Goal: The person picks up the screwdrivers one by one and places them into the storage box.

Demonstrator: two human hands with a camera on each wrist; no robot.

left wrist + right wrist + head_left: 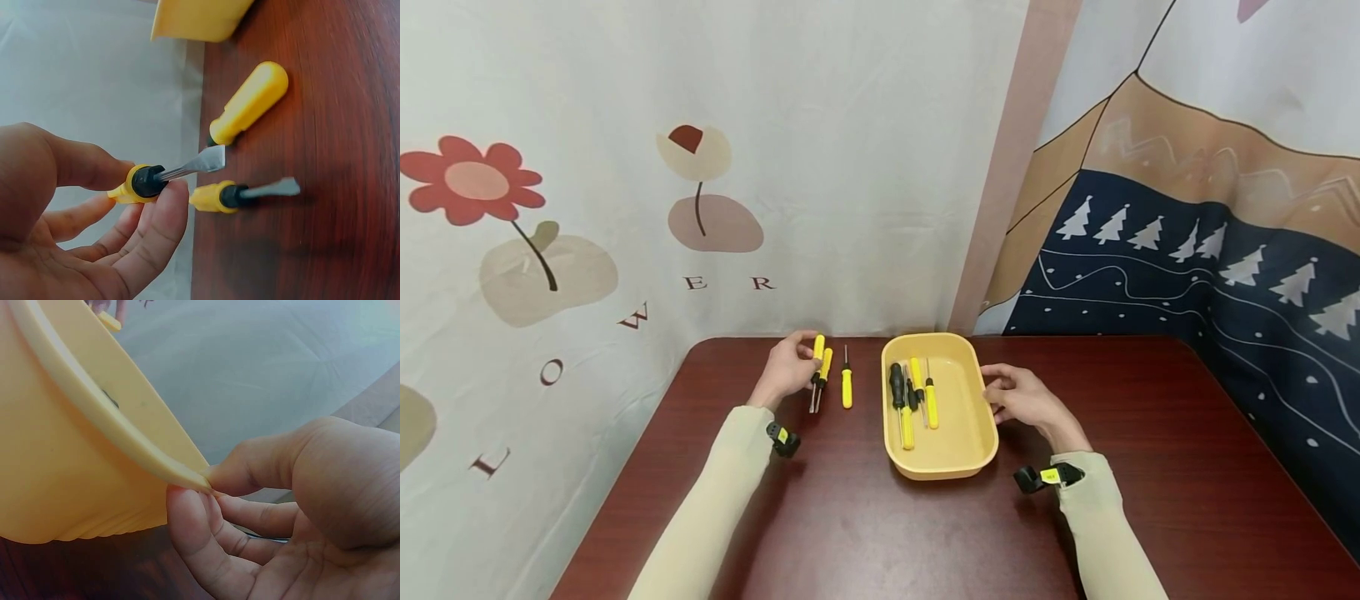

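Note:
My left hand (787, 367) pinches a yellow-and-black flathead screwdriver (147, 181) by its handle, its blade pointing down toward the table. Just beside it lies a second yellow screwdriver (826, 367) on the tabletop. A third yellow screwdriver (847, 388) rests a little farther right, its shaft toward the wall. My right hand (1017, 394) pinches the right rim of a yellow plastic tray (964, 442) between thumb and fingers. Inside the tray lie several screwdrivers, among them a black-handled one (897, 387) and a yellow-handled one (932, 404), grouped on the left side.
The dark red wooden table (880, 537) has its far edge against a printed curtain (850, 208). A dark blue part of the curtain with white trees (1150, 233) hangs along the right side. Black cameras (784, 439) are strapped at both wrists.

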